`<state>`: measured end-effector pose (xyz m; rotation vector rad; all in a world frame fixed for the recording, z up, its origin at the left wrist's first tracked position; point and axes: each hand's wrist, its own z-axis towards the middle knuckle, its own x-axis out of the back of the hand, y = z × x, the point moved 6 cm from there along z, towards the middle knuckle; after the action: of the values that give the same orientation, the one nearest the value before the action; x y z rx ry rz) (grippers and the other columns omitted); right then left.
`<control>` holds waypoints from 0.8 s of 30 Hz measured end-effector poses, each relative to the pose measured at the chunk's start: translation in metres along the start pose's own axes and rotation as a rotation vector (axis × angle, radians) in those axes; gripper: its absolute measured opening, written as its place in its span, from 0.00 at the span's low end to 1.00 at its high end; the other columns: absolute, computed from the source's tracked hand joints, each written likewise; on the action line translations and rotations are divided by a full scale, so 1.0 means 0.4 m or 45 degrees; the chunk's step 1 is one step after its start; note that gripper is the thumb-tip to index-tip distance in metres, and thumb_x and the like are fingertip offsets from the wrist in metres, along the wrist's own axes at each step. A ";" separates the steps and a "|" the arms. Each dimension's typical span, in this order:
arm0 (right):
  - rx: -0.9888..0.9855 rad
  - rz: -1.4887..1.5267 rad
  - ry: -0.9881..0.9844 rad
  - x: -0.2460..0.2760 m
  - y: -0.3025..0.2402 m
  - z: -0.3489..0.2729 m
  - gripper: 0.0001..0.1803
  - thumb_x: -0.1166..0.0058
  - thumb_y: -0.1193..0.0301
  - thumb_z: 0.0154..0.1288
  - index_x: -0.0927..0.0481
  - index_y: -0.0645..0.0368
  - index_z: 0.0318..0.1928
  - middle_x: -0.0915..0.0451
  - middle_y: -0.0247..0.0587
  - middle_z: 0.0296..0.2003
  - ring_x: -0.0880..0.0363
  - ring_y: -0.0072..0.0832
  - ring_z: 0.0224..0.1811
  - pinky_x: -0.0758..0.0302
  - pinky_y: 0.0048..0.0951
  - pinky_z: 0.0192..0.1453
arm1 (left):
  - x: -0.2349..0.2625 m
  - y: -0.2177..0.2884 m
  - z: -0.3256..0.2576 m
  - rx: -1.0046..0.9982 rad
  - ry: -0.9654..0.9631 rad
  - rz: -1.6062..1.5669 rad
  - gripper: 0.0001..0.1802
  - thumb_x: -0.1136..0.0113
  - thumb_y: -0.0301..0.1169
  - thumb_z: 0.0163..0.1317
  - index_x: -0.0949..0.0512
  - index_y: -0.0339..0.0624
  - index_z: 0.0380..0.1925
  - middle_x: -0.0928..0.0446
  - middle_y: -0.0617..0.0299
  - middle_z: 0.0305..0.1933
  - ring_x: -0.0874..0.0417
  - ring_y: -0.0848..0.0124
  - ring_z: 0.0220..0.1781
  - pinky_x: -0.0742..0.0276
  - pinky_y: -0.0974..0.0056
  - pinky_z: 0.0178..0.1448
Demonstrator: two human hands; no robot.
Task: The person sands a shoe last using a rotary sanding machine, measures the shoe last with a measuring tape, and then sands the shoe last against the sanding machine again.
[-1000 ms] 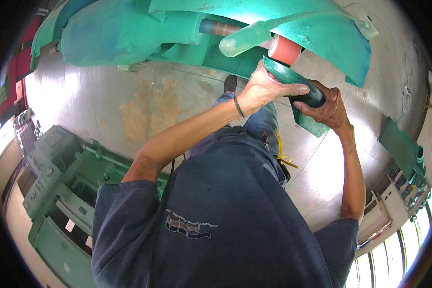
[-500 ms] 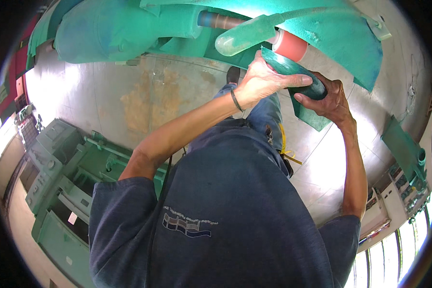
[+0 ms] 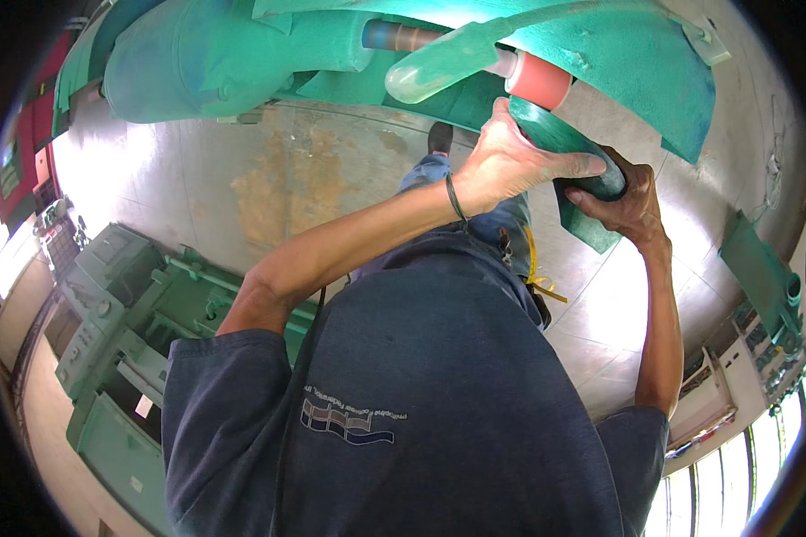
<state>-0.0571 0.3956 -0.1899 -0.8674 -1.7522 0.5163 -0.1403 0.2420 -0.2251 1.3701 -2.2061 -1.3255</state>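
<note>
My left hand [image 3: 510,161] grips a green sheet rolled into a tube [image 3: 564,148] and presses it from above. My right hand [image 3: 622,201] holds the same roll from below at its lower end, where a loose flap of the green sheet [image 3: 591,224] hangs down. The roll's upper end meets a pink cylinder [image 3: 539,79] on a shaft [image 3: 403,36] of a large green machine [image 3: 242,54] overhead. A dark band circles my left wrist.
A grey-green machine with knobs and drawers [image 3: 125,313] stands at the lower left. A smaller green unit [image 3: 766,277] sits at the right. The shiny concrete floor [image 3: 287,170] spreads below, with my shoe [image 3: 439,136] on it.
Both hands and the green roll have stayed together at the pink cylinder, drifting slightly up in the picture. My grip looks unchanged.
</note>
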 end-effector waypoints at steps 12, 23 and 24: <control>0.181 -0.005 0.143 0.016 -0.022 -0.017 0.37 0.25 0.56 0.46 0.20 0.69 0.53 0.14 0.48 0.28 0.13 0.34 0.26 0.15 0.34 0.34 | -0.014 0.031 -0.026 -0.031 0.024 0.076 0.61 0.14 0.46 0.34 0.44 0.24 0.59 0.25 0.46 0.53 0.20 0.62 0.55 0.19 0.63 0.56; -0.562 1.511 0.205 -0.331 -0.025 -0.232 0.49 0.42 0.35 0.57 0.31 0.70 0.60 0.19 0.53 0.43 0.17 0.39 0.42 0.17 0.40 0.46 | 0.041 0.011 -0.189 -0.114 -0.432 -0.198 0.25 0.31 0.36 0.64 0.27 0.39 0.58 0.20 0.67 0.48 0.21 0.80 0.48 0.22 0.70 0.52; -0.574 1.746 0.122 -0.380 -0.064 -0.231 0.53 0.49 0.28 0.57 0.28 0.71 0.57 0.17 0.55 0.36 0.14 0.41 0.31 0.14 0.39 0.34 | 0.054 0.001 -0.192 -0.120 -0.449 -0.184 0.25 0.31 0.36 0.64 0.27 0.39 0.58 0.20 0.67 0.48 0.21 0.80 0.48 0.22 0.70 0.52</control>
<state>0.0480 0.2568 -0.2351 -2.3576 -0.9510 0.9069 -0.1067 0.1806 -0.1865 1.3707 -2.2522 -1.8221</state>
